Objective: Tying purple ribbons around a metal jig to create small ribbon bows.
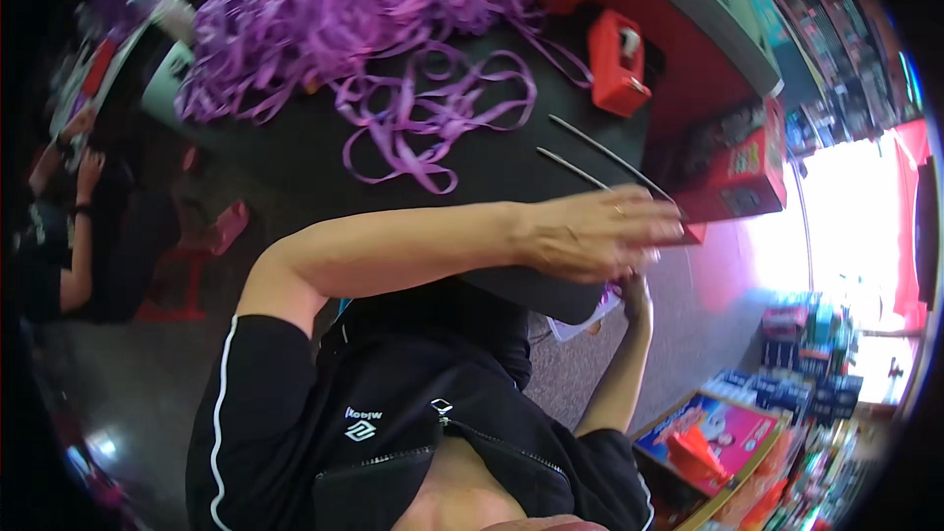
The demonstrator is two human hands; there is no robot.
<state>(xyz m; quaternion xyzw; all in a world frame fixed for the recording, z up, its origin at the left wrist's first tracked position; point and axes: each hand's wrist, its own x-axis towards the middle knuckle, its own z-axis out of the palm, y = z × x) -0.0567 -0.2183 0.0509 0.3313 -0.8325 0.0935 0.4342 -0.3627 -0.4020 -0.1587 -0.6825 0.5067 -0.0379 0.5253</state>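
My left hand [595,233] reaches across to the right, palm down, its fingers stretched out over the near end of two thin metal rods [580,169] on the black table. Below it, beyond the table's right corner, my right hand [637,301] is partly hidden. Its fingers are closed on a bit of purple strap [617,288], of which little shows. Beside that hand, a pale flat piece [580,324] hangs under the table edge; I cannot make out what it is. Loose purple straps [423,123] lie in loops further back.
A big heap of purple straps [315,15] covers the table's [492,182] back. A red tape dispenser [618,69] and red box [733,162] stand at the right. Another person's hands [88,162] show at far left, by a red stool [187,280]. Cartons [708,433] stand lower right.
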